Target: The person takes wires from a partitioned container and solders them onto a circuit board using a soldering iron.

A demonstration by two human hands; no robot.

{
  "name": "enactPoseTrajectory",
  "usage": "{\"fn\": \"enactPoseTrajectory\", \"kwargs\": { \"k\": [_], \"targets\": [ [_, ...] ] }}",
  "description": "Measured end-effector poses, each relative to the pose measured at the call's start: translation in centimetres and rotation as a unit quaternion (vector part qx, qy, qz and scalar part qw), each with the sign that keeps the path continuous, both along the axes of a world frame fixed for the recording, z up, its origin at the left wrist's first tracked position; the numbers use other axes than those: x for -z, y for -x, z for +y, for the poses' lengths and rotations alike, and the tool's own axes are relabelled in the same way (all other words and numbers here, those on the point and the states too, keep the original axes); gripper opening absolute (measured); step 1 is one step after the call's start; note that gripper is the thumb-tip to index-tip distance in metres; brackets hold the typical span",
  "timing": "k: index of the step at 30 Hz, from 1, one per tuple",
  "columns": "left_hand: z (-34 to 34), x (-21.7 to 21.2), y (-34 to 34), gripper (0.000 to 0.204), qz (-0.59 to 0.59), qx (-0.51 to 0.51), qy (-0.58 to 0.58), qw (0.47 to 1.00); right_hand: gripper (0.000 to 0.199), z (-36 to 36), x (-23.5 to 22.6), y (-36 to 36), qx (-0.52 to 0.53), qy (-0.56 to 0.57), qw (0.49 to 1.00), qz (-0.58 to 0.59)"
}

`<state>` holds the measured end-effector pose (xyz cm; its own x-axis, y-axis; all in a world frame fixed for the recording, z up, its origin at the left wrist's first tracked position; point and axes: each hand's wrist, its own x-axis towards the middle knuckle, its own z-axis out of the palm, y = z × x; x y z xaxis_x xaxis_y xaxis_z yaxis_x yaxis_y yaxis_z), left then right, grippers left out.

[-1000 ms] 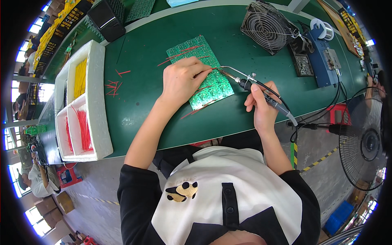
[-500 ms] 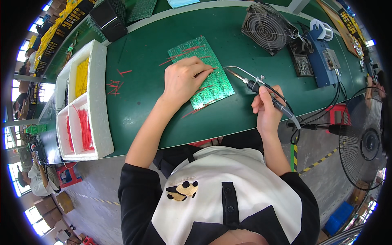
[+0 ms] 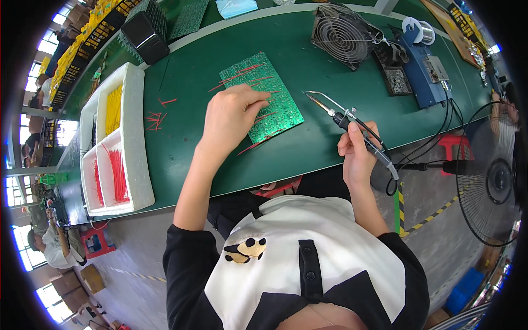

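Note:
My left hand (image 3: 230, 116) is over a green circuit board panel (image 3: 289, 113), thumb and forefinger pinched on a thin red wire that the fingers mostly hide. Several other red wires (image 3: 250, 70) lie across the panel, some sticking out past its edges. My right hand (image 3: 358, 149) is closed around the handle of a soldering iron (image 3: 340, 118) fitted with a curved solder feed tube. The iron's tip points up and left, just off the panel's right side and apart from it.
At left, a white foam box (image 3: 140, 170) holds yellow and red wires in compartments; loose red wire pieces (image 3: 155, 120) lie beside it. Behind the iron stand a square fan (image 3: 342, 36), a tip-cleaning tray (image 3: 397, 82) and a blue soldering station (image 3: 426, 82) with a solder spool (image 3: 418, 30).
My left hand has drawn slightly left and down with its pinch kept. The iron's tip sits farther from the panel. The whole view has shifted a little.

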<state>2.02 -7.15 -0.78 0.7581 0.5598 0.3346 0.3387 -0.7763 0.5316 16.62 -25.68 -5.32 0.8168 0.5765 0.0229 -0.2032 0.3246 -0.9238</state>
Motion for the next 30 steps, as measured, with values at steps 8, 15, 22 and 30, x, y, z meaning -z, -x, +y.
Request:
{"fn": "enactPoseTrajectory", "kwargs": {
  "k": [8, 15, 22, 30],
  "targets": [
    [-1.3, 1.9, -1.0, 0.003, -0.038, -0.011, -0.06, 0.997, 0.017, -0.2, 0.3, 0.2, -0.007, 0.0, 1.0, -0.008],
    [-1.7, 2.8, -0.9, 0.003, -0.051, -0.001, -0.126, 0.991, 0.019, -0.4, 0.5, 0.3, -0.027, 0.032, 0.998, -0.036],
    [-2.0, 3.0, -0.9, 0.006, -0.061, 0.013, -0.134, 0.989, 0.021, -0.2, 0.1, 0.4, -0.048, 0.054, 0.996, -0.057],
    [-1.6, 3.8, -0.9, 0.004, -0.092, 0.002, -0.122, 0.988, 0.021, 0.1, -0.1, 0.7, -0.051, 0.067, 0.995, -0.058]
  ]
}}
